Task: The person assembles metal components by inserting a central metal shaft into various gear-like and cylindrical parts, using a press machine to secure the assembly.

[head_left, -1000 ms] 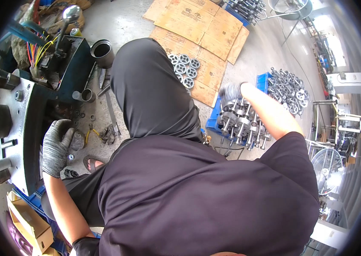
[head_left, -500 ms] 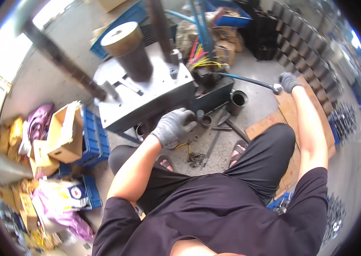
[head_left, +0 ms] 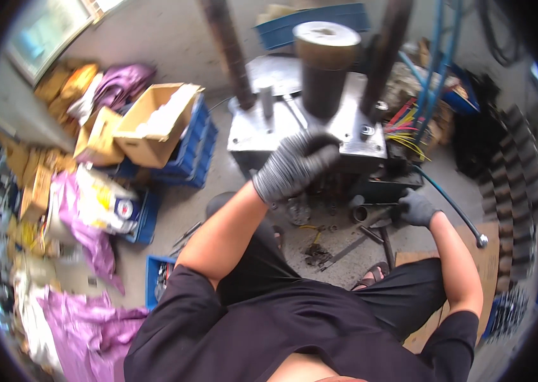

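Note:
My left hand (head_left: 295,167), in a grey knit glove, is raised before the front edge of a metal press block (head_left: 256,135). Its slightly blurred fingers are loosely bent and apart, with nothing visible in them. A dark upright cylinder with a pale top (head_left: 326,63) stands on the block behind it. Low to the right, my gloved right hand (head_left: 419,209) has its fingers bent over a dark metal cylinder (head_left: 397,214), which it mostly hides. A smaller open ring (head_left: 360,214) is left of that hand. The blue lever with a round knob (head_left: 482,241) extends to its right, apart from it.
Two steel columns (head_left: 226,51) rise from the block. Cardboard boxes (head_left: 148,137) sit on blue crates (head_left: 195,146) at left, near purple sacks (head_left: 84,325). Stacked dark cylinders (head_left: 510,178) line the right. Bars and a yellow-handled tool (head_left: 312,230) lie between my feet.
My right hand has left the lever knob and moved left and down to the dark cylinder. My left hand has lifted toward the block's front edge. The view has turned left.

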{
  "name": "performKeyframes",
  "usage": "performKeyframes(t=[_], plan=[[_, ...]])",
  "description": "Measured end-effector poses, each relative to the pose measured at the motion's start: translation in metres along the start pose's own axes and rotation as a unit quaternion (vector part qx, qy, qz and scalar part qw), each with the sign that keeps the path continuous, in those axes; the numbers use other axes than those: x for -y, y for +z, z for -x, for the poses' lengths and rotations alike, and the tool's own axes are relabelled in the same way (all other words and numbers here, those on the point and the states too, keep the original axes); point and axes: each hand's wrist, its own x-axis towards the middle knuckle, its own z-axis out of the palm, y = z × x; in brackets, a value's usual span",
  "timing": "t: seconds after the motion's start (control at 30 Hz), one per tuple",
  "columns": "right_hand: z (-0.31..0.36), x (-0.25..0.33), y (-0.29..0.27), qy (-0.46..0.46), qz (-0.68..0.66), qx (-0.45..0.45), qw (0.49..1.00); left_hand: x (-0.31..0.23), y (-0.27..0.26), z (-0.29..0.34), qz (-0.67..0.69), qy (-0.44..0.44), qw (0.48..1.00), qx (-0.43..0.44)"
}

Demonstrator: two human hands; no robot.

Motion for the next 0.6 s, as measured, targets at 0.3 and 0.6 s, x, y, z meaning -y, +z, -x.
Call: performKeyframes(t=[0.3, 0.6], plan=[[-0.012, -0.005, 0.004, 0.145, -0.155, 0.122, 0.970, 0.113, -0.195, 0.200, 0.095, -0.302, 0.846, -0.429], [0.060, -0.056, 0.048, 0.071, -0.209, 0.121, 0.968, 0.269, -0.089, 0.414, 0.087, -0.501, 0.742, -0.436]])
